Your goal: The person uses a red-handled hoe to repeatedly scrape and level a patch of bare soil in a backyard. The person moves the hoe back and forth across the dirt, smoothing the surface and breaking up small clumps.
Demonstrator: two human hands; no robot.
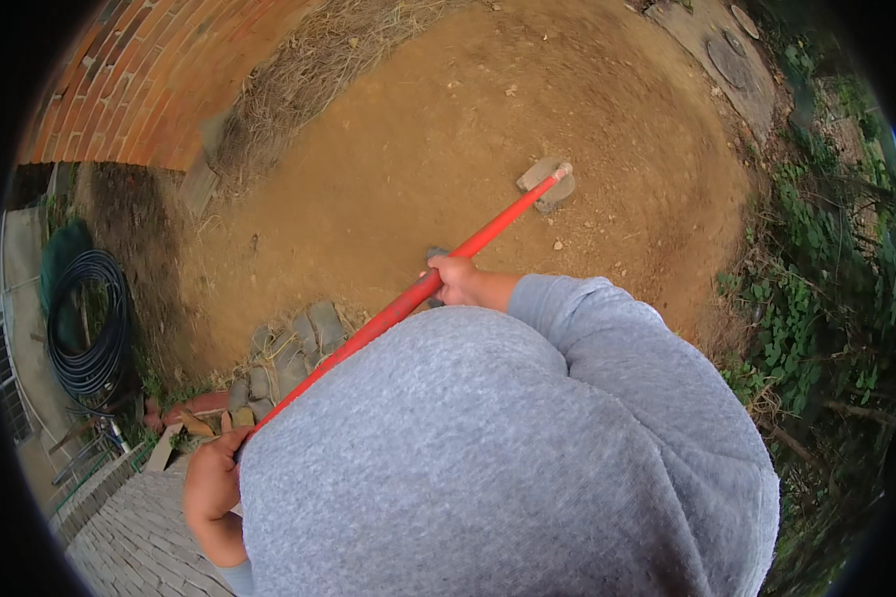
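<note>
A long red handle (pixel 388 317) runs diagonally across my front, from my left hip out over the soil. My right hand (pixel 454 277) is wrapped around its middle, ahead of my grey sweatshirt. At my left side, my left hand (pixel 215 474) grips the near end, which is partly hidden by my body. The far end joins a soil-coloured tool head (pixel 556 192), apparently a hoe's blade, resting on or just above the dirt; which cannot be told. Below my right hand shows part of a dark shoe (pixel 437 252).
Bare brown soil (pixel 418 149) spreads ahead, with dry straw (pixel 306 82) beside stacked bricks (pixel 142 67). Stones (pixel 306 336) lie left of the handle, and a coiled black hose (pixel 89 324) stands farther left. Leafy plants (pixel 806 246) border the right, below a concrete slab (pixel 717 56).
</note>
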